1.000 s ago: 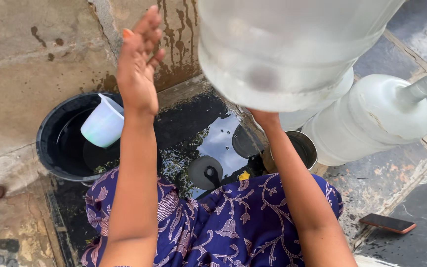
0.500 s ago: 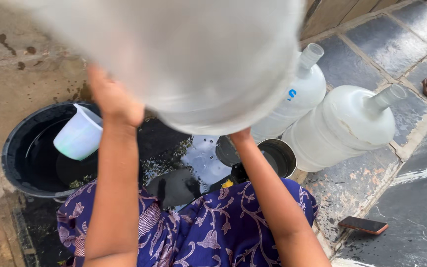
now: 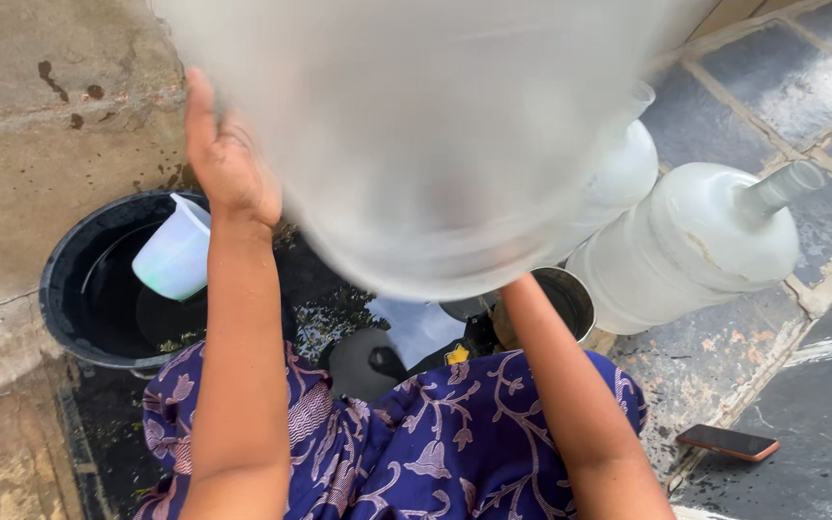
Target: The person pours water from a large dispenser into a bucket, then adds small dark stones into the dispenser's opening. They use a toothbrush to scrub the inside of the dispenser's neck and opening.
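A large clear plastic water bottle [image 3: 416,125] fills the upper middle of the head view, blurred and lifted close to the camera. My left hand [image 3: 228,164] presses flat against its left side. My right forearm [image 3: 570,385] rises under the bottle's bottom; the right hand itself is hidden behind the bottle. Below my arms lies my purple floral skirt [image 3: 435,453].
A black basin [image 3: 79,279] with water and a white jug [image 3: 175,255] sits at left. Two more large clear bottles [image 3: 705,246] lie at right, one behind the other. A small dark metal pot [image 3: 570,294] stands near my right arm. A phone [image 3: 727,442] lies on the stone paving.
The bottle has come up closer to the camera and now covers more of the view. My left hand has moved from open air onto the bottle's side.
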